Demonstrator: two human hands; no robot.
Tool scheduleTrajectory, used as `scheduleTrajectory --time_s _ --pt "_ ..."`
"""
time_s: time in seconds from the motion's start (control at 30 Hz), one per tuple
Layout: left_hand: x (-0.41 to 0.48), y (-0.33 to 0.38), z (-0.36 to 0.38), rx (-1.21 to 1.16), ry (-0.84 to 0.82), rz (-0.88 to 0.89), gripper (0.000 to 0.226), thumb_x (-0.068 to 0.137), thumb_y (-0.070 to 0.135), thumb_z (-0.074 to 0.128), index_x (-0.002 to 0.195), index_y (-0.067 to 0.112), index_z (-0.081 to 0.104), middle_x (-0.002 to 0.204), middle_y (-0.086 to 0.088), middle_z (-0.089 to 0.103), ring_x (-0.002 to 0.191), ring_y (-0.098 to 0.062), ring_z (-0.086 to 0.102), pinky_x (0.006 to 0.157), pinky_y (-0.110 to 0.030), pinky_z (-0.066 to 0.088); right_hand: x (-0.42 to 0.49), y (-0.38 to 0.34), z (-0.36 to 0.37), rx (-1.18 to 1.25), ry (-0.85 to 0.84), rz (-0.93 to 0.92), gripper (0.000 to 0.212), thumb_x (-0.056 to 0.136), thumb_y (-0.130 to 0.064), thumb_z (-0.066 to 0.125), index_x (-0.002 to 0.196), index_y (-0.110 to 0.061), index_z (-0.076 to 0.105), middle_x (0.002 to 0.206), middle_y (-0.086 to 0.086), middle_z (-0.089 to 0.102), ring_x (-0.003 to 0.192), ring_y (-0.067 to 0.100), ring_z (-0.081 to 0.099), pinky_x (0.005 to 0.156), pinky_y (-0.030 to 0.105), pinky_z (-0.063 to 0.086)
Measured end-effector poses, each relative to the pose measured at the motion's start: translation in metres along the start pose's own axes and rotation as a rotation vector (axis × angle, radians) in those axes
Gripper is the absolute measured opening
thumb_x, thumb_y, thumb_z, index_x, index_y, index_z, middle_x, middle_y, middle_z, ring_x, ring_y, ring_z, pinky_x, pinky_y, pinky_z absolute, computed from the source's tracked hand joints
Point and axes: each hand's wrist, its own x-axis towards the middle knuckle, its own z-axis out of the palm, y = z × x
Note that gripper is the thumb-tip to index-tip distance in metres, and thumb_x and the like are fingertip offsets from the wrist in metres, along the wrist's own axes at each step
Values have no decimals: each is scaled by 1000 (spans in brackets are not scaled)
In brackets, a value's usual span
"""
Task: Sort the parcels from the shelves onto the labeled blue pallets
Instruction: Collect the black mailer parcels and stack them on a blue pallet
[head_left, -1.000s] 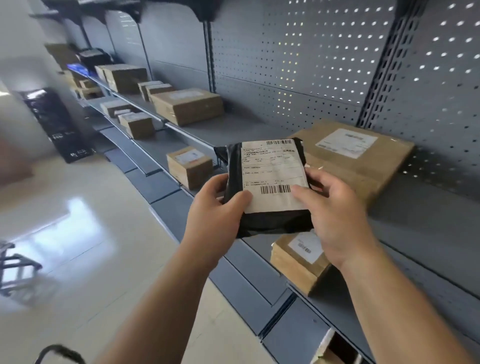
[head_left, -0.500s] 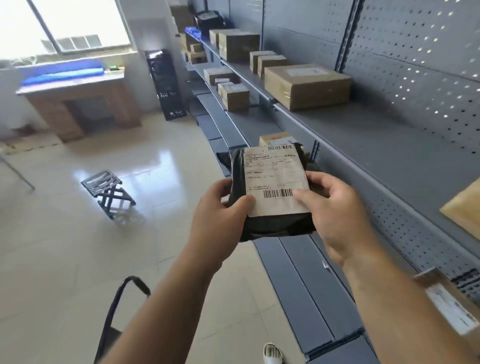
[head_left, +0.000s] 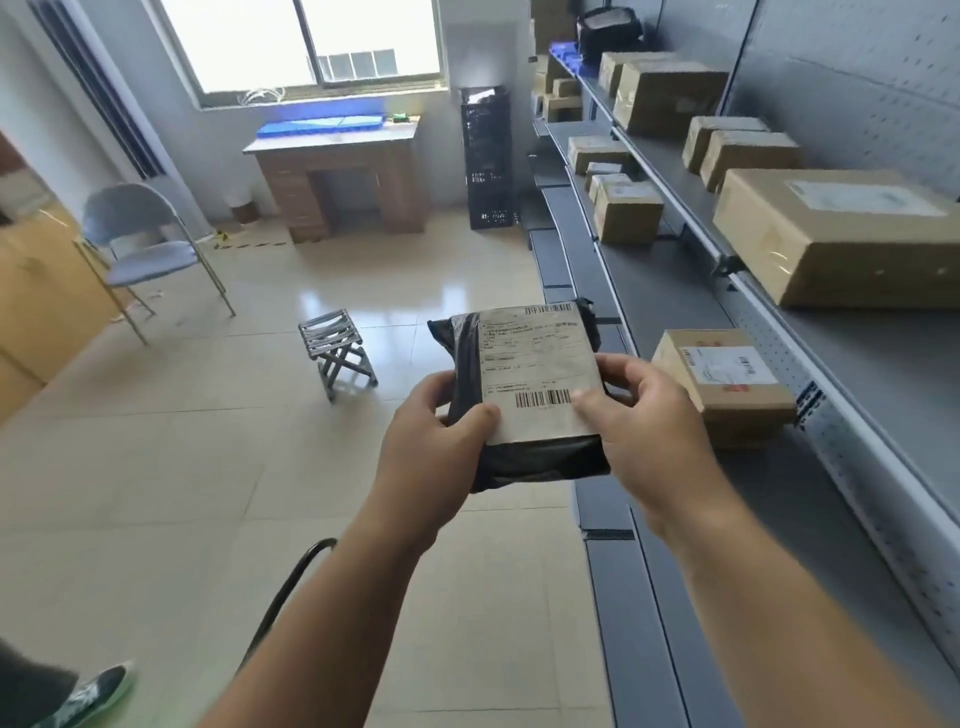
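Room: tiled floor (head_left: 208, 441), grey shelves (head_left: 670, 291) at my right.
Parcel: black mailer (head_left: 540, 460), clear of shelves, label (head_left: 535, 364) up for reading.
Grip: left hand (head_left: 431, 457), right hand (head_left: 649, 436) clamp its lower corners.

Grey folding chair (head_left: 140, 244) at left, by the wall. Small slatted stool (head_left: 337, 345) mid-floor. Wooden desk (head_left: 337, 182) under window (head_left: 311, 41); black crates (head_left: 488, 161) stacked just beside it. Shoe (head_left: 93, 693) bottom left.

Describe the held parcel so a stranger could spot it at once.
Find the grey shelving on the right. Beside it, left hand and right hand hold a black poly mailer. Nearby shelved parcels are brown cardboard boxes; this one is black plastic.
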Motion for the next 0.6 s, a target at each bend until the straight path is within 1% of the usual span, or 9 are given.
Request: scheduleTrajectory --time_s 0.17,0.3,0.37,0.5,0.6 --pt "71 -5 -12 -37 46 -21 28 94 9 62 116 25 70 101 7 78 88 -27 77 57 -35 59 73 5 40 0 -64 18 21 94 -15 66 104 -33 65 101 -11 75 91 9 75 74 32 64" --pt "147 -5 -27 -56 51 -13 27 94 8 62 116 23 71 99 8 78 85 -26 77 55 -33 58 138 2 77 5 -97 30 20 96 -14 66 106 -31 65 102 -8 76 90 13 76 73 34 64" --pt "189 0 -36 -42 38 4 27 94 10 63 117 23 71 99 9 78 87 -24 77 58 -36 60 174 -3 97 19 -90 41 20 96 -12 65 108 -29 66 104 -6 76 92 15 76 73 35 65" --pt "272 12 -54 -20 1 16 29 94 12 64 119 25 69 103 5 79 89 -20 78 64 -39 63 242 -11 137 36 -52 56 19 95 -11 66 106 -27 68 104 -6 77 92 16 76 76 38 64" --pt "327 15 -59 -19 -15 7 28 94 12 65 118 27 69 100 6 79 87 -20 77 61 -37 62 286 -9 163 69 -17 82 19 96 -9 66 103 -27 68 100 -7 78 91 17 77 76 41 64"
